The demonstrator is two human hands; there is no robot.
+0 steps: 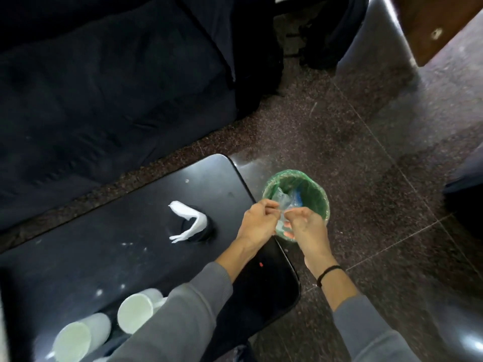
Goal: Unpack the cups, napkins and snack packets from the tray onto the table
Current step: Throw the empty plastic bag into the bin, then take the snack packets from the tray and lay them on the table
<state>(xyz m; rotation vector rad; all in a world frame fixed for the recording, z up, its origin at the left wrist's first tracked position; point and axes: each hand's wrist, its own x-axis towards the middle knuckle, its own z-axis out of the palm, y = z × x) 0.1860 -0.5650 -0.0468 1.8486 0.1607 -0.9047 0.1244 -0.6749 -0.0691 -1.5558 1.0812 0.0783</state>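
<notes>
Both of my hands meet over a small bin lined with a green bag (317, 197). My left hand (257, 222) and my right hand (307, 227) each pinch a piece of clear plastic wrapping (283, 205) held between them above the bin's mouth. On the black table (104, 257), white napkins (188, 220) stick out of a dark round holder. White cups (134, 313) stand at the table's near left, with a second stack of white cups (74, 340) beside them. The tray and the snack packets are out of sight.
A dark sofa (104, 87) runs along the far side of the table. The bin stands on a speckled stone floor (366, 152) just off the table's right corner. A wooden furniture piece (439, 27) is at the top right.
</notes>
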